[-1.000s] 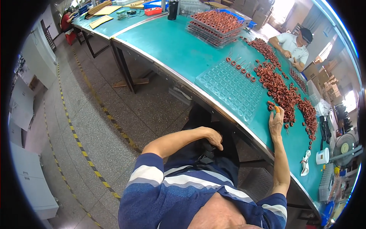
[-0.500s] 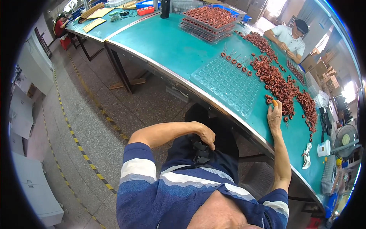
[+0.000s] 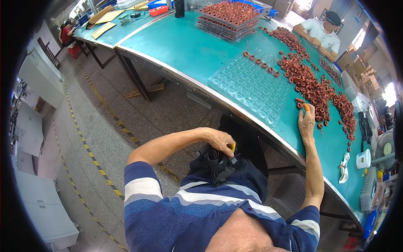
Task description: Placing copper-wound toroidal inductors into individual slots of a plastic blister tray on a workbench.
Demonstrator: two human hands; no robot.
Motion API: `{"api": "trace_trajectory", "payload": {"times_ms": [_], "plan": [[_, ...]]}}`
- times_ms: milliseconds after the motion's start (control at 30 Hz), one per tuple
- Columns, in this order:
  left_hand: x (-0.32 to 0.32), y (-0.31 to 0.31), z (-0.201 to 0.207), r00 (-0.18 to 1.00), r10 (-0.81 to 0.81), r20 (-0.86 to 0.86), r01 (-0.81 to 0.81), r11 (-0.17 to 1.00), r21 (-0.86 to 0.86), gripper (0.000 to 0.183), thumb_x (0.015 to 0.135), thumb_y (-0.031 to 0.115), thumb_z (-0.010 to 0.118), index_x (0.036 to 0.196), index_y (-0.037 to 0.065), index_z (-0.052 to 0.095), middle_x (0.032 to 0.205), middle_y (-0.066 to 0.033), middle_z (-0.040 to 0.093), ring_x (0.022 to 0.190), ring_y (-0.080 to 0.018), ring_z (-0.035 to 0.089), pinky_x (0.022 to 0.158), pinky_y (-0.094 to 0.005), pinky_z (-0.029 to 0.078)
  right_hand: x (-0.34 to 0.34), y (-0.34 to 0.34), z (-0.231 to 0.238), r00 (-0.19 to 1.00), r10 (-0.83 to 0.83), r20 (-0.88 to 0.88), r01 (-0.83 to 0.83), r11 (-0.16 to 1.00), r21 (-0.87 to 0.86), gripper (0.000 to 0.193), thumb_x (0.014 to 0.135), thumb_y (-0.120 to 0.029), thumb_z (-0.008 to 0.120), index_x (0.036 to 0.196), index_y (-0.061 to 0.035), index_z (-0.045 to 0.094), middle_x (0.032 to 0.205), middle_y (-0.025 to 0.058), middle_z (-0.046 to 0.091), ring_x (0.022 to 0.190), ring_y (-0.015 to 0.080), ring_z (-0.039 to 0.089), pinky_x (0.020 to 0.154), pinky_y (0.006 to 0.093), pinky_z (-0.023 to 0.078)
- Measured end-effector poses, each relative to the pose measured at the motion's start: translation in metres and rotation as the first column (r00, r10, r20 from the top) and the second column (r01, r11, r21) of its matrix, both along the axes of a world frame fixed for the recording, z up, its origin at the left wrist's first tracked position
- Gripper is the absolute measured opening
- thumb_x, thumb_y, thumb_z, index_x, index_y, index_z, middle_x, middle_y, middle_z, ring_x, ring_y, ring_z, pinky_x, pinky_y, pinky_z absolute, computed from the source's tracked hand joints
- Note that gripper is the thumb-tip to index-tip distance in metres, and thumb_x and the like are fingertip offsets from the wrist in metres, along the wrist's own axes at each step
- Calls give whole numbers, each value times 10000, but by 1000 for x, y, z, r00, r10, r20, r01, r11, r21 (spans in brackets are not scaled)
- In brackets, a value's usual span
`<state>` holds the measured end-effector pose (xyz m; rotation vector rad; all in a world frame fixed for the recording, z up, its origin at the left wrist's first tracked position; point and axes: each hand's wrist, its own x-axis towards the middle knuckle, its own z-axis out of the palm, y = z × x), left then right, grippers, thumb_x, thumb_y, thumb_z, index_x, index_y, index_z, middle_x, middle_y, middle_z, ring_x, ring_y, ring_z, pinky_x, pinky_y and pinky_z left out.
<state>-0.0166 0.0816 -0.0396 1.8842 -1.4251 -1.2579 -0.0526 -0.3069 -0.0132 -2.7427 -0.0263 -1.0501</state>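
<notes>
My right hand (image 3: 307, 122) rests on the green table at the near edge of a heap of red wire-wound ring coils (image 3: 312, 90). Its thumb and fingers are slightly bent and apart, an orange cover on one finger. A few loose ring coils (image 3: 299, 103) lie right by the fingertips; I see none gripped. Over my lap, my left hand (image 3: 222, 143) is curled by a bundle of black straps and cord (image 3: 218, 167). Yellow shows at a fingertip; what those fingers hold is hidden. Left of the heap lies a clear pocketed tray (image 3: 249, 90) with a row of ring coils along its far edge.
Stacked clear trays full of coils (image 3: 228, 21) stand at the back. A co-worker (image 3: 321, 35) sits across the table, hands near a partly filled tray. A white tub (image 3: 363, 158) and a white cloth (image 3: 344, 168) lie to the right. Striped floor tape (image 3: 90, 157) runs at left.
The whole view has shifted slightly. My left hand has turned so a yellow fingertip cover shows, and more of the black strap bundle is visible. My right hand stays beside the same loose coils.
</notes>
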Motion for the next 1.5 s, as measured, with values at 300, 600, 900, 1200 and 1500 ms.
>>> {"api": "trace_trajectory", "payload": {"times_ms": [300, 600, 900, 1200, 1500], "plan": [[-15, 14, 10, 946, 286, 149, -243, 936, -255, 450, 895, 392, 597, 1086, -15, 618, 922, -204, 665, 867, -338, 639, 787, -397, 486, 1, -3, 0, 1000, 24, 14, -24, 1000, -7, 207, 831, 7, 602, 1005, 106, 551, 1160, 207, 522, 1039, 366, 549, 890, 393, 460], [-10, 14, 5, 879, 466, 99, -424, 861, -283, 486, 886, 418, 593, 1104, -16, 624, 1005, -214, 654, 952, -327, 615, 859, -413, 463, -7, -12, 11, 980, 161, -120, -154, 986, 68, 225, 828, 52, 583, 1051, 74, 566, 1108, 167, 526, 994, 353, 566, 847, 390, 473], [5, -11, 14, 815, 568, 114, -529, 810, -253, 374, 880, 306, 623, 1048, -28, 637, 908, -209, 651, 825, -338, 623, 726, -398, 477, 4, -34, 16, 954, 272, -126, -265, 961, 74, 137, 853, 26, 584, 984, 51, 618, 961, 148, 584, 836, 331, 611, 719, 387, 511], [4, -56, 75, 874, 483, -51, -451, 767, -457, 211, 884, 153, 633, 1020, -7, 655, 802, -88, 669, 733, -155, 628, 682, -287, 483, 5, -43, 41, 985, 147, -92, -54, 763, 644, 193, 918, -54, 584, 1093, 6, 639, 889, 18, 638, 747, 79, 552, 660, 231, 470], [28, -123, 84, 896, 379, -232, -438, 665, -605, 193, 921, 110, 570, 1012, -44, 643, 775, -69, 671, 684, -125, 628, 649, -259, 509, -14, -32, 40, 978, 44, -202, 3, 974, 226, 206, 854, -121, 645, 1010, 10, 613, 957, 141, 586, 840, 315, 610, 756, 377, 480]]}}
